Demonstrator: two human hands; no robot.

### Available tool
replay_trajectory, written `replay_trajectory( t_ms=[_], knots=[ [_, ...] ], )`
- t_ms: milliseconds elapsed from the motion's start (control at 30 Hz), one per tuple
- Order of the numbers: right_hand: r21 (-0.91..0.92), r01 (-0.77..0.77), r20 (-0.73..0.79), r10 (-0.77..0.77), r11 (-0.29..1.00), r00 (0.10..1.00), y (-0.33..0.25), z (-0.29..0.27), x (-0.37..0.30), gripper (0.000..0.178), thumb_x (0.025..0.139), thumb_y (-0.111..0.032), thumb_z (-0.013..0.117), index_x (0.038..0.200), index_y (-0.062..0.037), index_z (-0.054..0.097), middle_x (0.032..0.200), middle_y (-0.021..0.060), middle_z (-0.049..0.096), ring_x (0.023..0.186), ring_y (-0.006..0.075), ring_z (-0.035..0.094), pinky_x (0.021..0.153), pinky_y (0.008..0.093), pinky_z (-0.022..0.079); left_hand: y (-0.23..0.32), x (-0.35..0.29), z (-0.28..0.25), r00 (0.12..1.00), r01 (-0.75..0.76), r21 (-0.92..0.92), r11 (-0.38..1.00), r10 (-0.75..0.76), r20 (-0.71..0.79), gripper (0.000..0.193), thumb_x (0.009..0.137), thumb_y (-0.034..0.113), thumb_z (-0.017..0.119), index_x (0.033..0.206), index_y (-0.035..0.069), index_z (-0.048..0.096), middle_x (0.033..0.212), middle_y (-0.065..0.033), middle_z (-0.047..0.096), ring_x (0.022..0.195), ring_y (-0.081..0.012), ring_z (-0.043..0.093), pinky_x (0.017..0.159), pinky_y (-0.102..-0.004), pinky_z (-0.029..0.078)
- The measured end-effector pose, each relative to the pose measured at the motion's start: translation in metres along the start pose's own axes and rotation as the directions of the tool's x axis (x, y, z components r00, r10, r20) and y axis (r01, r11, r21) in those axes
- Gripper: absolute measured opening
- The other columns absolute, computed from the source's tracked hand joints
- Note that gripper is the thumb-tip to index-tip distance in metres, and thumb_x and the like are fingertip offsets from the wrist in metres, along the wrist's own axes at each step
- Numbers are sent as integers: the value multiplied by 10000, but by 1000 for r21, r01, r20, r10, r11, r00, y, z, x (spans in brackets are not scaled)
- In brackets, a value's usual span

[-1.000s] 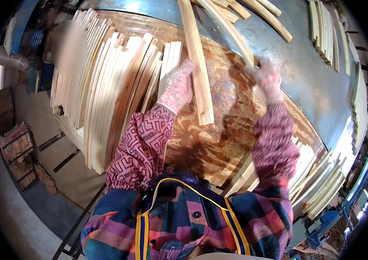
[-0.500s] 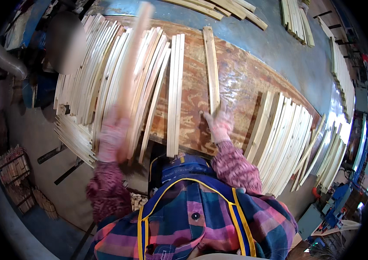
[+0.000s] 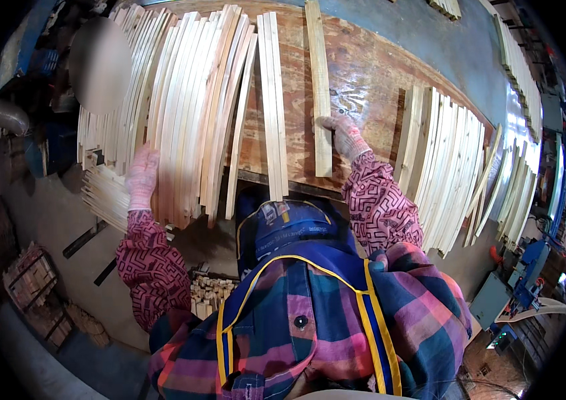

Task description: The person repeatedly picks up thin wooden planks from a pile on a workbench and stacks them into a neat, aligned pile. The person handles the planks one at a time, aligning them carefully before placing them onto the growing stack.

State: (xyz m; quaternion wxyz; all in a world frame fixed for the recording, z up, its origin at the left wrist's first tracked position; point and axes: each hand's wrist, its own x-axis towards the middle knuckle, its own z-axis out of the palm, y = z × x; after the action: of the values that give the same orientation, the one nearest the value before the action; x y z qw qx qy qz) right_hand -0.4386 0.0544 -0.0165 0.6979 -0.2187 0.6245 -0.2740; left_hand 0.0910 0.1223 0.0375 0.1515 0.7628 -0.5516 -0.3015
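Observation:
My left hand [image 3: 141, 177], in a pale pinkish work glove, is at the near part of a row of pale wooden strips [image 3: 186, 113] on the left. Its fingers are closed about the edge of one strip, partly hidden. My right hand [image 3: 348, 137], gloved alike, grips the right edge of a single wooden strip [image 3: 319, 80] that lies lengthwise on the brown plywood board [image 3: 369, 87]. That strip's near end extends below the hand. Between my hands lie a few strips side by side [image 3: 272, 100], apart from the left row.
Another row of strips [image 3: 446, 167] lies on the right, with more strips [image 3: 513, 200] beyond it. A blue-grey surface [image 3: 429, 40] borders the board. Bundled wood pieces [image 3: 33, 277] stand at lower left, cut pieces [image 3: 211, 293] below the table edge. A blurred person [image 3: 99, 67] is at upper left.
My left hand has moved left and down from a raised, motion-blurred strip to the left row. My right hand has shifted up along the single strip, away from its near end. The view has tilted.

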Motion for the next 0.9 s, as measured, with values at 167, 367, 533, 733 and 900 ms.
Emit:
replay_trajectory(
  t_ms=[167,367,533,733,900],
  knots=[
    [-968,208,165,-275,137,947,-14,13,-28,369,914,-272,616,1206,-49,652,1138,172,678,1006,306,671,876,382,549,120,-5,14,851,-153,662,734,438,-289,410,960,331,576,1265,63,629,1180,-154,666,1088,-292,630,963,-415,491],
    [-754,299,365,-5,585,931,-42,53,-56,453,896,-289,634,1300,-86,598,1228,162,657,1156,316,621,1047,361,459,238,-21,175,962,-272,139,952,269,41,779,807,462,715,1469,166,431,1447,-160,460,1296,-345,475,1044,-477,430],
    [-849,527,315,-761,41,567,-139,-44,79,245,782,-135,664,1021,-169,706,1163,72,654,1046,299,641,865,409,543,274,-6,243,995,-81,312,947,95,-29,908,760,401,751,1528,189,316,1515,-237,308,1178,-443,481,986,-501,439],
    [-998,-45,-68,-801,52,595,-349,-110,251,706,876,-352,606,1501,-160,340,1462,94,484,1370,273,425,1084,408,398,271,-4,243,996,-87,367,926,94,-2,874,734,416,753,1479,142,388,1501,-264,307,1196,-474,473,994,-523,441],
    [-982,69,181,-791,-173,585,-391,-110,311,664,886,-405,646,1458,-154,420,1428,118,520,1299,278,509,1065,398,425,299,22,227,948,-199,530,825,298,-108,764,808,496,678,1417,90,459,1450,-238,380,1234,-461,463,1028,-522,432]
  ],
)
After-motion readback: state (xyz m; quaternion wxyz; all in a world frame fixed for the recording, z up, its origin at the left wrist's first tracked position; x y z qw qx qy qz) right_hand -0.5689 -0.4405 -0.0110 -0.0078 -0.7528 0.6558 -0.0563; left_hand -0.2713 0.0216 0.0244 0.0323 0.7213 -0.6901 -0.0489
